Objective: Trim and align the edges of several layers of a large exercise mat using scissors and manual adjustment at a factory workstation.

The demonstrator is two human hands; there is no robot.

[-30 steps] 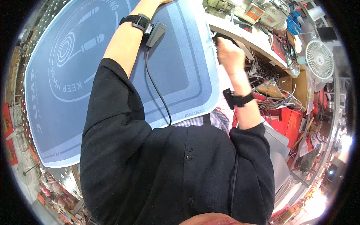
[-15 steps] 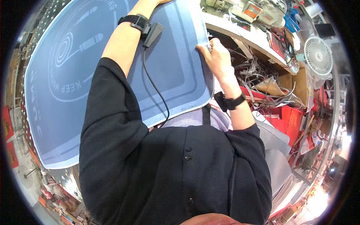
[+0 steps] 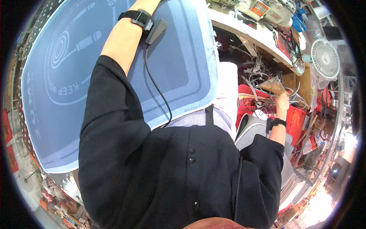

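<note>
Mat: blue mat (image 3: 76, 95), a big flat rubbery sheet with rounded corners and pale line print, held up on my left, its lower edge against my black shirt (image 3: 171, 175).
Left hand: out of view past the top edge; I cannot tell its grip. Only the forearm with a black wrist strap (image 3: 134, 16) lies on the mat.
Cable: thin black cable (image 3: 158, 87) hangs across the mat.
Right hand: right hand (image 3: 283, 100), off the mat, fingers loosely released by the tangled wires (image 3: 263, 76).
Counter: pale counter (image 3: 244, 32), cluttered.
</note>
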